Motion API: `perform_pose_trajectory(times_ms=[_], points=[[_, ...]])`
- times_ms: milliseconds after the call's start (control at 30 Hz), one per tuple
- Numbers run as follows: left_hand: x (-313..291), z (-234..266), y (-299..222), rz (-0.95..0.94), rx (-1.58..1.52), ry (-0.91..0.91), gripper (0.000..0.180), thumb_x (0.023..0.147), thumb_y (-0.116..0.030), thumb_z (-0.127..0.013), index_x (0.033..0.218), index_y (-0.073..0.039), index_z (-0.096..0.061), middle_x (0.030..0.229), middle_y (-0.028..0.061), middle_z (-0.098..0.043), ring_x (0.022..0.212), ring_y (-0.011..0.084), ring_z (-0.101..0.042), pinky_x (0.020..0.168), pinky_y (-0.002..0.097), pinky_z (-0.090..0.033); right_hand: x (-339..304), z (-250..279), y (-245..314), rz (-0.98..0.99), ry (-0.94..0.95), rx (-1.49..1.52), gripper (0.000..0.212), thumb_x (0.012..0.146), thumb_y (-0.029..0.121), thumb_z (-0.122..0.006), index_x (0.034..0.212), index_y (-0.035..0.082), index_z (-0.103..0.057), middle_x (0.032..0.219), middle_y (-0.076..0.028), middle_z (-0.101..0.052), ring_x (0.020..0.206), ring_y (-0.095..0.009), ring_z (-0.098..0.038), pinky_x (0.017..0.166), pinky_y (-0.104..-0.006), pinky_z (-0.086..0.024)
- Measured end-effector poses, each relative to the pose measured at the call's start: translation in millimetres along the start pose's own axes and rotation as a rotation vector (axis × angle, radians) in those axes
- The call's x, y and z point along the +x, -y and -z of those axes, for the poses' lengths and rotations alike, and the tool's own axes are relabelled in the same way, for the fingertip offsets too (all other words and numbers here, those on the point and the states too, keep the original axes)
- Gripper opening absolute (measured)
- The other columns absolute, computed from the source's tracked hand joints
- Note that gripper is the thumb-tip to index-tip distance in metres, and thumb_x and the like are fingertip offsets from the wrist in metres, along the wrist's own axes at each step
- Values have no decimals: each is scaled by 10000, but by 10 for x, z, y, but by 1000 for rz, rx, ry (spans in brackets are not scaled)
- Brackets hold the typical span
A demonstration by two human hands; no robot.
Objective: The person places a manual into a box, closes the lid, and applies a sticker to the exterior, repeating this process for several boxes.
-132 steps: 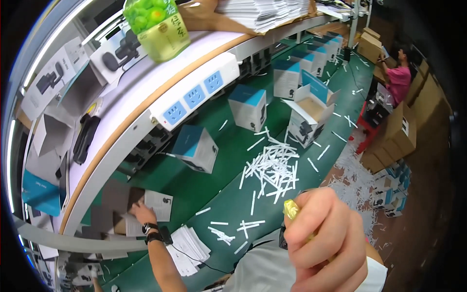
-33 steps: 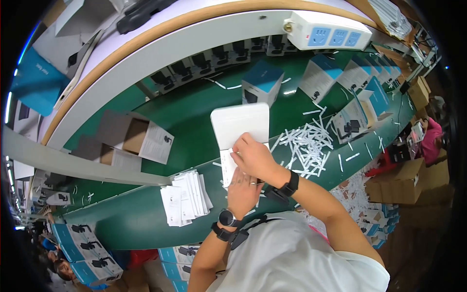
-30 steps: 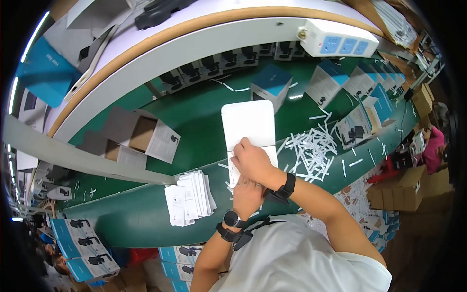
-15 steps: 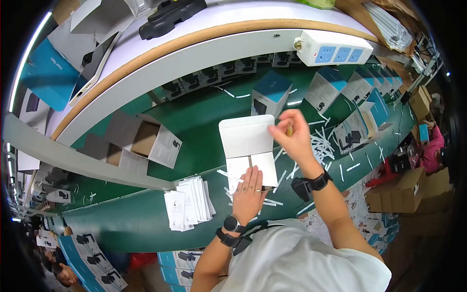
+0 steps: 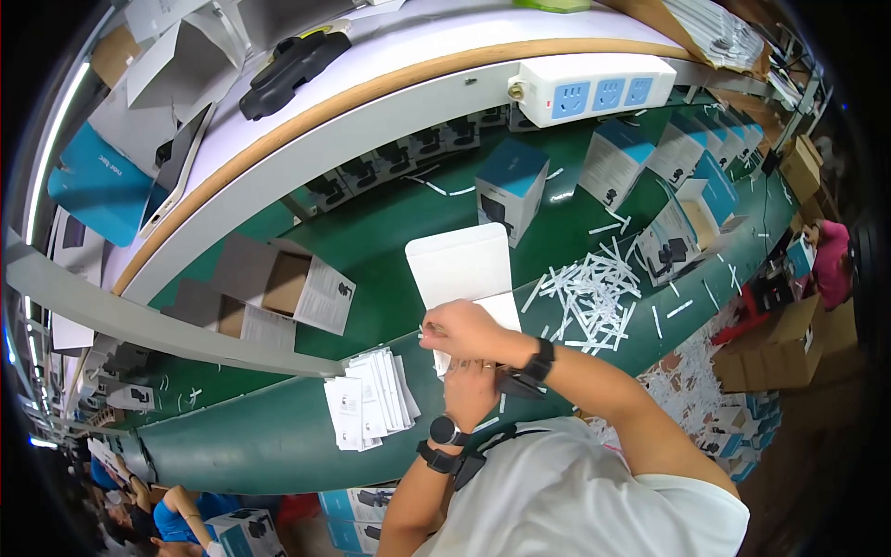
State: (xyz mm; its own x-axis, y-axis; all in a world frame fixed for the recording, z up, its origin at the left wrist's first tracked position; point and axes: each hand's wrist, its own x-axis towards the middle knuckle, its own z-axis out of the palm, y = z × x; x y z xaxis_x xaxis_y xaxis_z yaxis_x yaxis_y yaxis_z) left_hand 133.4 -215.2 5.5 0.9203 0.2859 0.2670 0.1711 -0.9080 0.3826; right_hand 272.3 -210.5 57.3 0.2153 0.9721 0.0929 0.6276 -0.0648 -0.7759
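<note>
A small box with its white lid flap [image 5: 461, 265] raised lies on the green bench in front of me. My left hand [image 5: 471, 388] rests flat on the near part of this box, its fingers open and partly covered by my right forearm. Across it reaches my right hand [image 5: 464, 332], closed with curled fingers at the box's left side. Whatever those fingers pinch is too small or hidden to make out. Both wrists wear black straps.
White paper strips [image 5: 594, 295] lie heaped at right. A stack of white leaflets [image 5: 371, 399] sits at left. Open cartons [image 5: 311, 292] and a half-open blue-and-white box [image 5: 673, 241] stand around. A power strip [image 5: 599, 88] hangs on the shelf edge; a metal post [image 5: 186, 311] crosses at left.
My right hand has swung left and down from the right of the raised flap, crossing over my left hand to the box's left side. My left hand stays on the box.
</note>
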Motion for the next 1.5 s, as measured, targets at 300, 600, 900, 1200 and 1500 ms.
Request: perform_pose_trajectory(times_ms=[300,600,900,1200,1500], points=[[131,169,-61,-34,112,-39,730,797,-262,-737,1400,37,-453,1456,220,-452,1348,376,-442,1105,473,-369,-494,1552,-689,-514,-241,-651,578,692,274,-829,1145,-27,-635,893,-161,-710,829,-346,-688,696,-415,-561],[170,439,338,-55,-427,74,595,802,-283,-743,1310,-24,-572,1349,200,-559,1277,339,-520,1073,441,-398,-224,1020,-565,192,255,292,396,978,295,-425,1120,18,-669,936,-74,-679,869,-211,-663,775,-343,-506],[-131,226,439,342,-1102,-182,273,798,-121,-768,1043,-35,-683,1094,108,-662,982,220,-634,850,331,-495,-399,616,91,306,99,-80,154,847,182,-677,947,77,-625,929,-72,-617,780,-276,-632,655,-377,-499],[-143,306,536,230,-1065,-118,316,790,-99,-785,1077,-44,-664,1141,82,-638,1048,205,-592,893,337,-479,-308,571,109,356,222,78,174,842,166,-729,929,44,-640,955,-89,-623,821,-281,-632,716,-346,-515],[-84,313,498,204,-1029,-277,314,763,-131,-806,1051,-60,-703,1247,111,-611,1173,319,-523,989,411,-419,-485,956,-19,139,-39,466,148,891,80,-651,1029,26,-658,1029,-104,-616,867,-173,-625,743,-294,-510]])
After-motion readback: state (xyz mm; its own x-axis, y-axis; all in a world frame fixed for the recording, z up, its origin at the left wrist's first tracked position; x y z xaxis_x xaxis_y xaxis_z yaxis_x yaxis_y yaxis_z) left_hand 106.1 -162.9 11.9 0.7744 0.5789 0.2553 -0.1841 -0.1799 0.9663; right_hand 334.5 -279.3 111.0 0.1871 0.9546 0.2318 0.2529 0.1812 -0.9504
